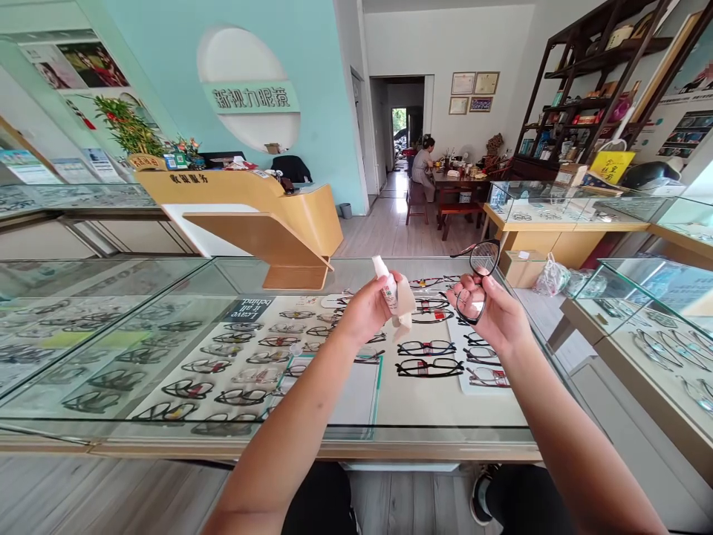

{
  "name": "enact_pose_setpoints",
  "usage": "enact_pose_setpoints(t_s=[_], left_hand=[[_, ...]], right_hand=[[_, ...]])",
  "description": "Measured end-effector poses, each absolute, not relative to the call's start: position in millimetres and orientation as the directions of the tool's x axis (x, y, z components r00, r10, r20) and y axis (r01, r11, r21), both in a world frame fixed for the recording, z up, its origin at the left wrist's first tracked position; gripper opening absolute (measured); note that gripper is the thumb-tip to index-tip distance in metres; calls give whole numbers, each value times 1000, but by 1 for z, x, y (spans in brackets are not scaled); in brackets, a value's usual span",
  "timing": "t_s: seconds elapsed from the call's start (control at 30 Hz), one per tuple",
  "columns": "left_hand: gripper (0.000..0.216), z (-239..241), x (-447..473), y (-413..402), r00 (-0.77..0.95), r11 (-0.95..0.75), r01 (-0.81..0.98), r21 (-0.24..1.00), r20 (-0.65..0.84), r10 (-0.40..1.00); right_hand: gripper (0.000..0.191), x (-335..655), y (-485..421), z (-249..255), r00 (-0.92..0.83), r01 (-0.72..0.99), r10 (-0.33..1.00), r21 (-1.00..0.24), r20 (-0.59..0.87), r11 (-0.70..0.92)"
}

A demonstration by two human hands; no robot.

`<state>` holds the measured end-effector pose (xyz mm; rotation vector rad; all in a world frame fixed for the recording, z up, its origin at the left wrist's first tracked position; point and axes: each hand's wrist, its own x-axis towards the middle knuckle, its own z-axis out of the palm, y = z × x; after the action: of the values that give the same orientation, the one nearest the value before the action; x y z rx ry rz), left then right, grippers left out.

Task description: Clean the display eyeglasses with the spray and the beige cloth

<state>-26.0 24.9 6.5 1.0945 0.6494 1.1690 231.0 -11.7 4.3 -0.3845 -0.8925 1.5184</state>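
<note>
My left hand is closed around a small white spray bottle, its pale nozzle pointing up. A beige cloth hangs from the same hand beside the bottle. To the right, my right hand grips a pair of dark-framed eyeglasses near the middle, with one lens above the fingers and the other below. The glasses are tilted, and one temple sticks out to the left. Both hands are held apart, over a glass display case.
Rows of eyeglasses lie inside the case under the glass. A wooden stand rests on its far left part. Another glass case stands at the right. Far back, a person sits at a dark table.
</note>
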Motion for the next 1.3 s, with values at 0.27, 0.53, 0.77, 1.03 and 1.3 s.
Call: enact_pose_setpoints(t_s=[0.27, 0.53, 0.77, 1.03, 1.3], left_hand=[[69, -3, -24, 28, 268, -33, -323, 946, 125, 955], [72, 4, -24, 29, 351, 83, -408, 909, 72, 934], [69, 6, -19, 26, 330, 16, -343, 939, 105, 938], [35, -10, -9, 20, 182, -581, 264, 770, 552, 814], [35, -9, -7, 18, 230, -628, 277, 728, 584, 779]], right_hand=[[11, 228, -15, 10, -268, -700, 933, -714, 238, -19], [9, 209, -20, 1, -325, -633, 908, -774, 264, -1], [19, 193, -22, -14, -365, -583, 898, -812, 247, -14], [22, 184, -21, -27, -428, -510, 870, -860, 247, -7], [25, 182, -23, -24, -424, -502, 877, -865, 223, -23]])
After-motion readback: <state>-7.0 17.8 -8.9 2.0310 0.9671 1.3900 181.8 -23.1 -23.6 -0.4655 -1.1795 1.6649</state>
